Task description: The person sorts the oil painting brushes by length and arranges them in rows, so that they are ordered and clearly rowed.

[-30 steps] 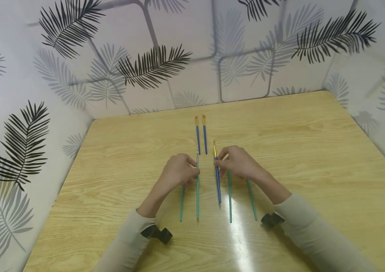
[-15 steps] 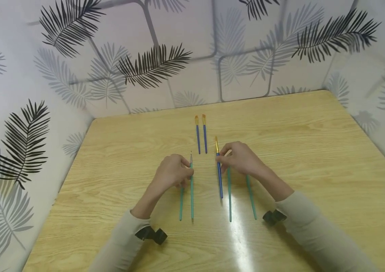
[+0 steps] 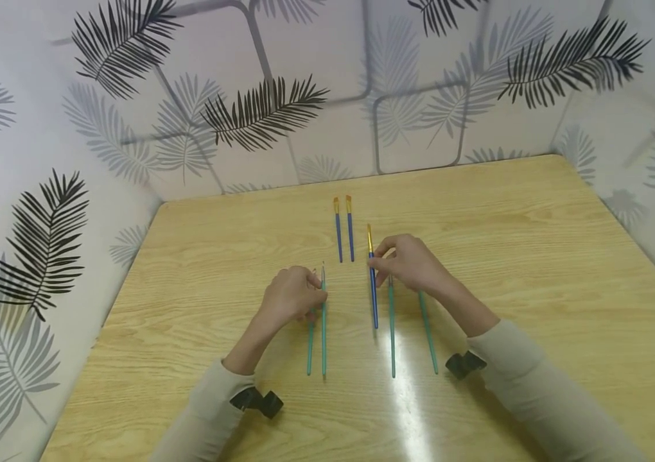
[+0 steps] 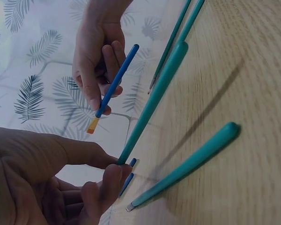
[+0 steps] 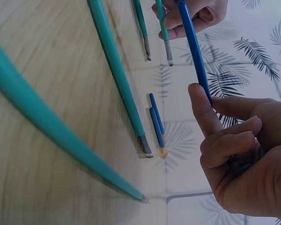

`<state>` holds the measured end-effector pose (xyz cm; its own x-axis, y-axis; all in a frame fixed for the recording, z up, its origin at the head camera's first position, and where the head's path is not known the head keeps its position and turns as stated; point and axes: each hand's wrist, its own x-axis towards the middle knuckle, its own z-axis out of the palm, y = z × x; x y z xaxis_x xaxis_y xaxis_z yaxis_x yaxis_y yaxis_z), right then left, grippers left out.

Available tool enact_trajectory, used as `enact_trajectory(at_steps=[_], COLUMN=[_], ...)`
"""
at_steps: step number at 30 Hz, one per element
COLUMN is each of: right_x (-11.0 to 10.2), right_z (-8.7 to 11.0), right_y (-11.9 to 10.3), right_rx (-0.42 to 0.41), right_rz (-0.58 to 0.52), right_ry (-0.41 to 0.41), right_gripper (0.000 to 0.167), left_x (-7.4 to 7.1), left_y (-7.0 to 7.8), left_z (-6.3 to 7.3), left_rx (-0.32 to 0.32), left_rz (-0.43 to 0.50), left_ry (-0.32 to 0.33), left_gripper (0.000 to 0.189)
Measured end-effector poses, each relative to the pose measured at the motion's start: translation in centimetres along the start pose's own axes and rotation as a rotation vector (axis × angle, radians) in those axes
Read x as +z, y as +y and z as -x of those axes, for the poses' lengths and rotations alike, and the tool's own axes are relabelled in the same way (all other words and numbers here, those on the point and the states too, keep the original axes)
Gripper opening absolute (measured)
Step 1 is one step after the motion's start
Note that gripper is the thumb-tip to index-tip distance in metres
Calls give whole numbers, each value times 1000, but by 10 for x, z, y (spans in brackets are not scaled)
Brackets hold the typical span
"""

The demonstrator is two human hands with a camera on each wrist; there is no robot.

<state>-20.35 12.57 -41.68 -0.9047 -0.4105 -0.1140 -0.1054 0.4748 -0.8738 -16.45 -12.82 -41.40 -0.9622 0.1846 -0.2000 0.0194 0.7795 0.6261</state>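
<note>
My left hand (image 3: 293, 295) pinches a green paintbrush (image 4: 154, 101) between thumb and fingertips, raised above the table with its bristles pointing away from me. Under that hand another green paintbrush (image 4: 187, 164) lies on the wood. With thumb and forefinger my right hand (image 3: 408, 263) holds a blue paintbrush (image 3: 373, 289) with a gold ferrule, lifted off the surface, bristles toward the wall. Two more green paintbrushes lie below the right hand: one (image 3: 393, 333) almost straight, the other (image 3: 428, 333) slanted. Their bristle ends show in the right wrist view.
Farther back, two blue paintbrushes lie side by side, a left one (image 3: 339, 237) and a right one (image 3: 350, 237), with orange bristles toward the wall. The wooden table (image 3: 218, 244) meets a leaf-patterned wall (image 3: 327, 128) at its far edge.
My left hand has shifted slightly left with its green paintbrush, now nearer the one lying on the table. My right hand has moved a little away from me, carrying the blue paintbrush.
</note>
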Motion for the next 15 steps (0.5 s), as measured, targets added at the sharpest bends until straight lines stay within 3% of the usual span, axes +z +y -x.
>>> enact_trajectory(at_steps=[7, 15], right_x=[1, -1], right_z=[-1, -2], right_y=[-1, -4], right_rx=[9, -8], right_rz=[-6, -24], right_ry=[10, 23], right_gripper=[30, 28], left_x=[3, 5], left_y=[-1, -1], left_z=[-2, 0], left_rx=[-20, 39], left_rz=[-91, -149], left_ry=[-1, 6], left_gripper=[20, 16])
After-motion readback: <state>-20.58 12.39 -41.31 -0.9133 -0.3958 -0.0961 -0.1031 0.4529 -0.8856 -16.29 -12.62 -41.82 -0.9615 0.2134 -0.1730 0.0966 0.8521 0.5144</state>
